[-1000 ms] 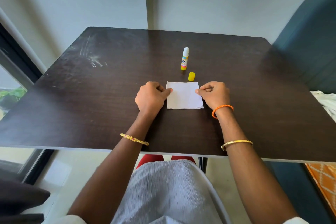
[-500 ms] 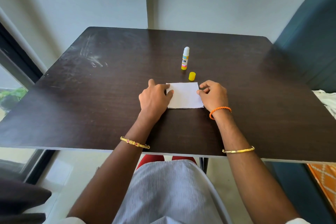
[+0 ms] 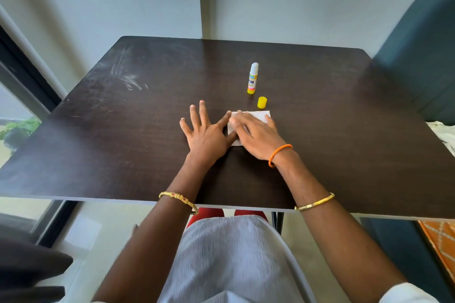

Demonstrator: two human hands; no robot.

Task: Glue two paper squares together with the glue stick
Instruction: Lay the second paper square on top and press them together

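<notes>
Unfolded from fists into flat, spread hands since the earlier frames. Sitting level under everything: dark table (image 3: 320, 155), scuffed pale at far left. Lying flat with fingers splayed: left hand (image 3: 209, 136), grasping nothing, index finger and thumb touching left edge of white paper squares (image 3: 258, 115). Pressing flat across the squares: right hand (image 3: 256, 135), fingers straight, grasping nothing, covering most of the sheet. Lying stacked near table centre: the squares, only far and left edges showing. Standing upright, uncapped, just beyond the squares: glue stick (image 3: 252, 79). Standing between stick and squares: yellow cap (image 3: 262, 102).
</notes>
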